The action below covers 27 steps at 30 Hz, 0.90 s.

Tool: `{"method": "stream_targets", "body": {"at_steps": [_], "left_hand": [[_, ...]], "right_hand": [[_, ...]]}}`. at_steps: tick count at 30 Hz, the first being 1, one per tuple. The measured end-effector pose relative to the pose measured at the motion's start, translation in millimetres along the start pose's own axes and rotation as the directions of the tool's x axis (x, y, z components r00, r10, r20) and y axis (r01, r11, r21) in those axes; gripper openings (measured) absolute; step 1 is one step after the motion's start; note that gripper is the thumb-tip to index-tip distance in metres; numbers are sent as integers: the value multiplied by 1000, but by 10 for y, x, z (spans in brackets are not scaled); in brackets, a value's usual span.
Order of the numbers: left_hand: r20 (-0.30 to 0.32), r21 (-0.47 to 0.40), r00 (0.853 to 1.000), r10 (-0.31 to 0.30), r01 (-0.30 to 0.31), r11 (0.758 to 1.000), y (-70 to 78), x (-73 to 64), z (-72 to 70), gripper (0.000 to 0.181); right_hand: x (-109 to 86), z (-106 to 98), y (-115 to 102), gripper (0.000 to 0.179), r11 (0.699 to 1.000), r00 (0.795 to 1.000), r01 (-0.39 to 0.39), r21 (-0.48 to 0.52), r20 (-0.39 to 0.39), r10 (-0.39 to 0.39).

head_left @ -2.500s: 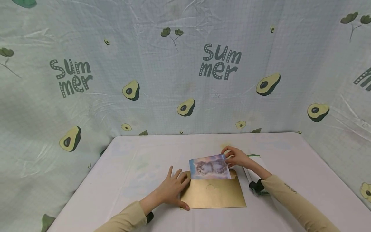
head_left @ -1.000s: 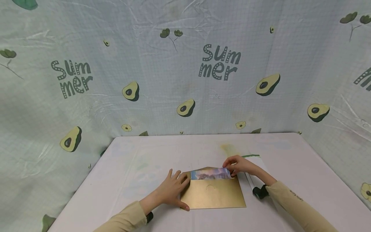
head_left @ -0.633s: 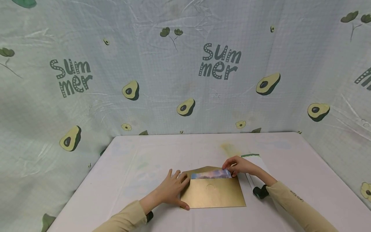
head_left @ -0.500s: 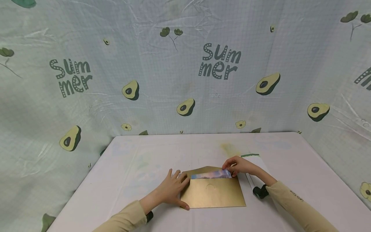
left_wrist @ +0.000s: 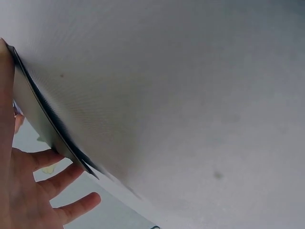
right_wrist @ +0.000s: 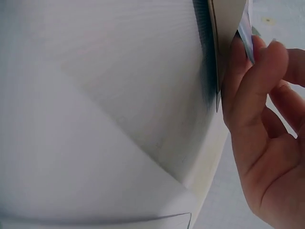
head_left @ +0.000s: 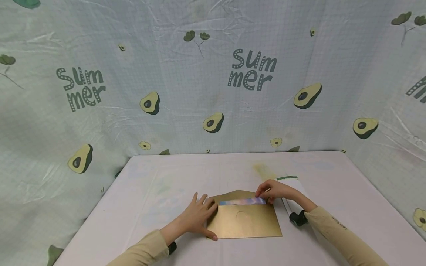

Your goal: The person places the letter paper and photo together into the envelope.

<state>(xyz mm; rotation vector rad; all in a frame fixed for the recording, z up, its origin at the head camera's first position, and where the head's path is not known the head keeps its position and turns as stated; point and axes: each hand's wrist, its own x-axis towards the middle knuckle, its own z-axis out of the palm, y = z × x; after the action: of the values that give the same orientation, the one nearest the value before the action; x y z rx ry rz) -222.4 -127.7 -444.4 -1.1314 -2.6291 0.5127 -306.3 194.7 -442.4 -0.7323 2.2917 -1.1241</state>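
A gold envelope (head_left: 246, 223) lies on the table with its flap raised at the far side. A printed card (head_left: 241, 201) in pink and blue is mostly inside it; a narrow strip shows above the pocket's edge. My right hand (head_left: 274, 189) pinches the card's far right corner, and the right wrist view shows the card (right_wrist: 247, 36) between thumb and fingers. At the envelope's left end rests my left hand (head_left: 196, 218), fingers spread, thumb on the near corner. In the left wrist view, fingertips of the left hand (left_wrist: 35, 191) touch the envelope (left_wrist: 40, 114), seen edge-on.
Beneath the right wrist lies a white flat item (head_left: 293, 183) with a green far edge, partly covered by the arm. The pale-clothed table (head_left: 186, 170) ends at a hanging sheet (head_left: 179, 111) printed with avocados and lettering.
The card has slid down towards me into the envelope, from almost wholly showing to a thin strip. My right hand came down with it; the left hand stayed put.
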Motion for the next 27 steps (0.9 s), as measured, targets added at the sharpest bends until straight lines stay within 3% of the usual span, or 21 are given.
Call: {"method": "stream_targets", "body": {"at_steps": [12,22,27], "left_hand": [[33,-8,999,-5,5,1000,9,-3,-37,98],[23,1,1000,7,-7,1000,1,9,-28,96],[28,-9,1000,6,-6,1000,-2,14,-15,97]], "right_hand": [[68,41,-131,25,986,999,2,-164,36,4],[242,83,-388,49,943,990,-87,-322,80,119],[303,100,-397,60,954,986,-104,-281,98,137]]}}
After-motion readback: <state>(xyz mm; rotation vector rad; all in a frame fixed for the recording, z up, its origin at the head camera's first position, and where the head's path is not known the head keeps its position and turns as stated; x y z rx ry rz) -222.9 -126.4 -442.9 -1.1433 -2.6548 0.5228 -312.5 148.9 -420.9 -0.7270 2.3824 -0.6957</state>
